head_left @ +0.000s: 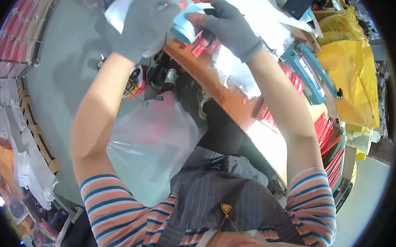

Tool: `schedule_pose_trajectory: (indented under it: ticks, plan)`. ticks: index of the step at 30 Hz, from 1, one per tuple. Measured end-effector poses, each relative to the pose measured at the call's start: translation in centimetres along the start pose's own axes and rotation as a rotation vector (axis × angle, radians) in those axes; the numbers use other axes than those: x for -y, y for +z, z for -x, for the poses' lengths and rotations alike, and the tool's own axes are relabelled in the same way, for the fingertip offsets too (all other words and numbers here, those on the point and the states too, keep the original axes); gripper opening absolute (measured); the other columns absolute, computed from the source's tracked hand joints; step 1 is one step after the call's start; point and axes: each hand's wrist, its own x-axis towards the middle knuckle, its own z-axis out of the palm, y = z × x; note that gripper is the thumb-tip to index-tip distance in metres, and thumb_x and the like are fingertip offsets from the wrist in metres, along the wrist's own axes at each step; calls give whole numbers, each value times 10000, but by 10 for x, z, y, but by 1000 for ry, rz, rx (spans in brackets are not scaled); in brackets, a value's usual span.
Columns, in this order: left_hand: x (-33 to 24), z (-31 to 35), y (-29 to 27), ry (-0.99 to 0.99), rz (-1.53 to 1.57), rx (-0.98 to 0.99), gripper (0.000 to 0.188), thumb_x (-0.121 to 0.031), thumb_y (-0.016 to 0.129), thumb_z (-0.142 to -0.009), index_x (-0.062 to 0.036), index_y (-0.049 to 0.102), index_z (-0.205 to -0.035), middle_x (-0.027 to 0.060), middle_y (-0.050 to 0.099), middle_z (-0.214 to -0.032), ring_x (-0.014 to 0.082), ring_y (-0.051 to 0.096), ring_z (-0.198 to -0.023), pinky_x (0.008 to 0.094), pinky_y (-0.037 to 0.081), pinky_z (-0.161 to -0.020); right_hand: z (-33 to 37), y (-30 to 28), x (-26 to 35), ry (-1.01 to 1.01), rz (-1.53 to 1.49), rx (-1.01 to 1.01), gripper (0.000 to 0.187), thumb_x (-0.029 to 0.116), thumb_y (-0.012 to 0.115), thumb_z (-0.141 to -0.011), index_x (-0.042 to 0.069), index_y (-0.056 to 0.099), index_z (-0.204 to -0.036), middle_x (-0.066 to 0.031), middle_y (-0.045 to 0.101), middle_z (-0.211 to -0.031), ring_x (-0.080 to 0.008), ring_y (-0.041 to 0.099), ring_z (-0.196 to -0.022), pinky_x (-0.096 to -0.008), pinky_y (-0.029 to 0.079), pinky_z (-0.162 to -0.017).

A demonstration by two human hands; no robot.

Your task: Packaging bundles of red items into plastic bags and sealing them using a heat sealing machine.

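Both my hands wear grey gloves with bare fingertips and are raised at the top of the view. My left hand (146, 25) is closed on a light blue piece (185, 23), smooth and curved like a roll or folded sheet; its exact kind does not show. From the other side, the thumb and forefinger of my right hand (232, 28) close in a pinch at its right edge. Below and behind the hands, clear plastic wrap (238, 73) and red packages (203, 46) lie on the orange-brown table edge (196, 75).
A teal sealing machine (308, 74) and a black phone (299, 2) are on the table's right. Yellow bags (350, 79) hang beyond. A large clear plastic bag (156, 138) hangs below my left arm. Racks with red packs (19, 32) stand at the far left.
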Motion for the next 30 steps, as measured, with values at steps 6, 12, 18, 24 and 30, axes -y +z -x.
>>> schedule_pose_trajectory:
  ticks: [6,12,18,24,30]
  plan:
    - [25,27,-44,-328,418,-235,350,-298,684,-797,14,643,-949,6,590,-688,106,550,-646,270,430,-604,34,42,3,164,-140,75,280,216,590,-872,13,551,-1060,-45,620,-807,-109,618,-593,-211,488,-557]
    - [-63,110,-47,78,-361,-48,317,-224,666,-810,-7,631,-1037,94,632,-823,152,585,-723,269,454,-699,42,75,14,-27,-114,58,272,165,540,-907,-19,576,-1104,-60,629,-754,-123,624,-631,-232,518,-631]
    - [6,140,-116,-88,426,-367,225,-146,653,-811,-41,659,-1010,66,675,-896,77,576,-762,234,457,-696,30,66,48,6,292,120,264,196,613,-867,-27,592,-1005,-48,605,-743,-92,568,-673,-251,473,-583]
    - [-15,155,-101,-58,-406,-86,192,-68,578,-848,65,626,-977,104,651,-1020,141,611,-842,251,464,-796,17,137,61,162,194,215,274,184,520,-925,-69,610,-871,-28,582,-655,-82,565,-558,-218,453,-508]
    - [1,179,-99,-99,80,-249,162,-82,625,-832,23,659,-950,34,627,-878,93,558,-777,200,416,-762,19,147,67,267,336,232,205,131,500,-925,-37,581,-840,-22,591,-675,-45,532,-626,-202,435,-568]
